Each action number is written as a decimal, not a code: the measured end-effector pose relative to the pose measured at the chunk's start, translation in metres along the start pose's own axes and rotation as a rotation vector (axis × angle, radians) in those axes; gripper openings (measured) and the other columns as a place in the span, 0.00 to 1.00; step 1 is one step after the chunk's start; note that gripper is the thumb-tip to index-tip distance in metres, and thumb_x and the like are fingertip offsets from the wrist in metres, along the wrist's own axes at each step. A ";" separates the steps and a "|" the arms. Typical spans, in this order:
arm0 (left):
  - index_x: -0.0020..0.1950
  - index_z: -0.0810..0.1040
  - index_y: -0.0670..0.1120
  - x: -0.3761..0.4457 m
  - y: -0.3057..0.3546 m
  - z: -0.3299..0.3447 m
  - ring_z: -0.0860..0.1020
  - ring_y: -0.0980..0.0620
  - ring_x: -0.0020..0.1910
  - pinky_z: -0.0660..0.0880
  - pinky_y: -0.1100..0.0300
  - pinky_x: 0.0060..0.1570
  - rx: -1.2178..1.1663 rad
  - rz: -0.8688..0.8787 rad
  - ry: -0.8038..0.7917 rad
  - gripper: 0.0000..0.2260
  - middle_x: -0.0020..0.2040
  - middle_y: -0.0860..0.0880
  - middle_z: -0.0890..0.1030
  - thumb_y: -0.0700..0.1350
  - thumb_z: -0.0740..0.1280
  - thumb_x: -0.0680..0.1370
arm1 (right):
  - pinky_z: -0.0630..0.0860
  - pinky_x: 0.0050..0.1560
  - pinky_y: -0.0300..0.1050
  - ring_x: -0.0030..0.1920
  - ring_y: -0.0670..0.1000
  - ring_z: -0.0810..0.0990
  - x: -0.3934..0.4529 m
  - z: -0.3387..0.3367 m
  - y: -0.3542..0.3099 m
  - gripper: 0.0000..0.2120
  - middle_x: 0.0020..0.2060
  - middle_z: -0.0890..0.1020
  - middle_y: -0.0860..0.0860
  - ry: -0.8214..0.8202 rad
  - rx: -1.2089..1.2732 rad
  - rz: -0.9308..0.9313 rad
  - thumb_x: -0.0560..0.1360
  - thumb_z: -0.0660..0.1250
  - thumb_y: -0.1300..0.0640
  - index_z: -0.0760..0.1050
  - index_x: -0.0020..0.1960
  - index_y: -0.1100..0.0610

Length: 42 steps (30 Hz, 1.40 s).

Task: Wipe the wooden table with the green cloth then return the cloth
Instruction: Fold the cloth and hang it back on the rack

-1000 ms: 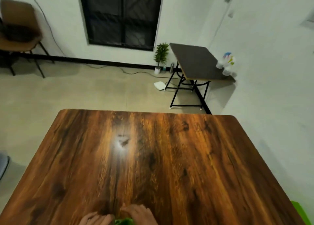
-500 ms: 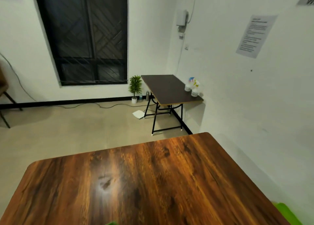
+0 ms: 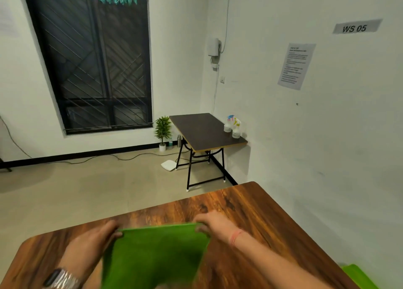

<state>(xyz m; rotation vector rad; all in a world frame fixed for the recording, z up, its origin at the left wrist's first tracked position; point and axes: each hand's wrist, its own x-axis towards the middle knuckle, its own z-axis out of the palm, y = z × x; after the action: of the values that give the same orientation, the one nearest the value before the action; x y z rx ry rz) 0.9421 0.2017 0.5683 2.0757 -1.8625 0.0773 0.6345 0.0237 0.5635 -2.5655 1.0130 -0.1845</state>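
The green cloth (image 3: 154,253) hangs spread out in front of me above the wooden table (image 3: 250,203). My left hand (image 3: 91,243) pinches its upper left corner and my right hand (image 3: 214,223) pinches its upper right corner. The cloth's lower edge runs out of the bottom of the view. A watch sits on my left wrist and a red thread on my right wrist.
A white wall runs close along the table's right side. A bright green object (image 3: 359,275) shows at the bottom right past the table edge. Farther back stand a dark side table (image 3: 202,131) with spray bottles (image 3: 232,126), a small potted plant (image 3: 162,131) and a window.
The camera has tilted up and swung right. Both hands, barely in view a second ago at the near edge, have risen and now hold the cloth stretched open between them.
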 end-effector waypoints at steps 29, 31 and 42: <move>0.52 0.83 0.41 0.099 0.196 -0.065 0.77 0.56 0.33 0.79 0.61 0.39 -1.023 -0.041 -0.088 0.06 0.35 0.45 0.78 0.40 0.70 0.76 | 0.81 0.47 0.38 0.47 0.51 0.84 -0.076 -0.175 -0.046 0.14 0.50 0.84 0.65 0.047 0.730 0.048 0.78 0.62 0.71 0.79 0.60 0.64; 0.52 0.83 0.42 0.102 0.232 -0.048 0.74 0.49 0.37 0.79 0.49 0.47 -1.012 0.028 -0.149 0.07 0.35 0.42 0.75 0.41 0.71 0.76 | 0.82 0.48 0.42 0.45 0.55 0.82 -0.099 -0.177 -0.038 0.10 0.48 0.83 0.69 0.159 0.600 0.087 0.77 0.66 0.68 0.81 0.58 0.65; 0.48 0.85 0.51 0.104 0.451 0.016 0.83 0.55 0.39 0.80 0.62 0.40 -1.147 0.283 -0.332 0.06 0.38 0.49 0.86 0.51 0.71 0.75 | 0.68 0.38 0.37 0.33 0.40 0.74 -0.263 -0.202 0.092 0.05 0.38 0.82 0.47 0.627 0.089 0.376 0.69 0.77 0.54 0.84 0.42 0.53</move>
<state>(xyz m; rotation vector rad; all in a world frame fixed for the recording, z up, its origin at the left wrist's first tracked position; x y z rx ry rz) 0.5147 0.0638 0.6807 1.0515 -1.6876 -1.0535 0.3322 0.0814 0.7180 -2.2143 1.6336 -0.9425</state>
